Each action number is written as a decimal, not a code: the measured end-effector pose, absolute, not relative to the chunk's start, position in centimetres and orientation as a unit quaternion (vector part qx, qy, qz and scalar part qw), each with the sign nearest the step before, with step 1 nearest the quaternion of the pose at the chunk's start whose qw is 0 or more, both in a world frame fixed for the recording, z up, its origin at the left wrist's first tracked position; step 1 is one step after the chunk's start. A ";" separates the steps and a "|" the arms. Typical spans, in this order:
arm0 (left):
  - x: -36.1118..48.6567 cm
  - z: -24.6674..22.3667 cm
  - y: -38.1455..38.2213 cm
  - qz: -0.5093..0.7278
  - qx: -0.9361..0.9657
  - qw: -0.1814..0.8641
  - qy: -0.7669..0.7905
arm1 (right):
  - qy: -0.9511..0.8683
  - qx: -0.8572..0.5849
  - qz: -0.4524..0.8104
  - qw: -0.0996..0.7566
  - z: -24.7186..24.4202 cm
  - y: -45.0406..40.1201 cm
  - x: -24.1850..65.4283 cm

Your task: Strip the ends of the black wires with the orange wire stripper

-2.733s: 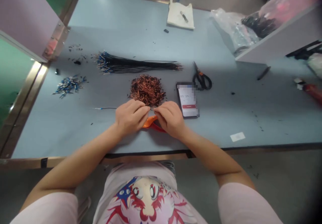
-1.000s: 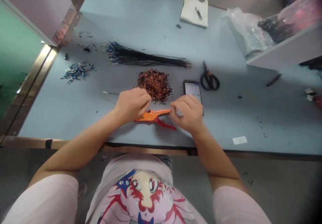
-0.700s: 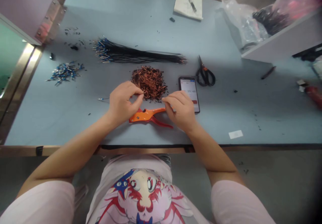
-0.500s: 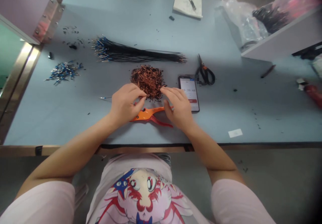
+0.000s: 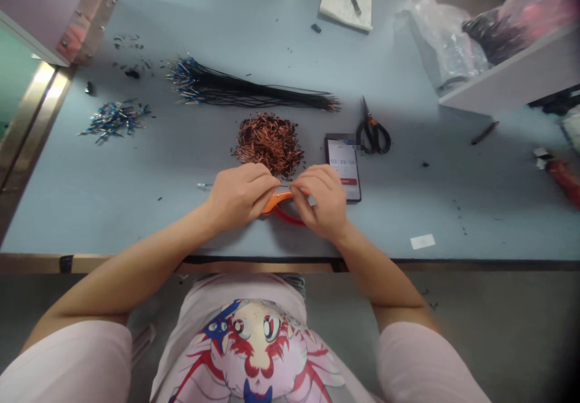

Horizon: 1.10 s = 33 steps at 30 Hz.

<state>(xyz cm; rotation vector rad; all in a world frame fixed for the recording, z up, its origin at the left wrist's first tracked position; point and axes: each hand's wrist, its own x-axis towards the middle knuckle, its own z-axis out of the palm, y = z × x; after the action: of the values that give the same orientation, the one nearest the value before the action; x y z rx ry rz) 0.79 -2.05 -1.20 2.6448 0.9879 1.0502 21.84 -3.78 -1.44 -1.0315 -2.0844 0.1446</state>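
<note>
My left hand [image 5: 240,194] is closed in a pinch on a thin black wire [image 5: 284,186]; the blue-and-silver terminal [image 5: 203,185] at the wire's far end pokes out to the left of the hand. Facing it, my right hand [image 5: 322,200] has thumb and forefinger pinched together at the wire's other end. Under both hands lies an orange wire stripper with a red handle [image 5: 275,201], partly covered by the fingers. Just beyond the fingertips is a heap of short copper strands and black scraps [image 5: 270,143].
Behind the heap lies a bundle of black wires [image 5: 254,92] with blue terminals. Loose blue terminals [image 5: 113,120] are piled at left. A phone [image 5: 352,191] showing a timer and black-handled scissors [image 5: 373,134] lie at right. Plastic bags [image 5: 453,43] stand by a shelf panel.
Both hands have come closer together over the wire stripper, the left moving right with the wire. The right fingers, apart before, now pinch at the wire's end.
</note>
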 end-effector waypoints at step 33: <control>-1.2 1.7 0.9 0.388 0.411 0.746 0.351 | -0.845 -0.417 0.088 0.322 -1.4 -3.7 22.4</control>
<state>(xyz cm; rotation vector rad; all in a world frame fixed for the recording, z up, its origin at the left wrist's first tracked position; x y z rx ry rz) -1.19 0.90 1.67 0.8995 0.7688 0.8493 22.43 -3.69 -1.36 -1.0960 -2.2197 0.2315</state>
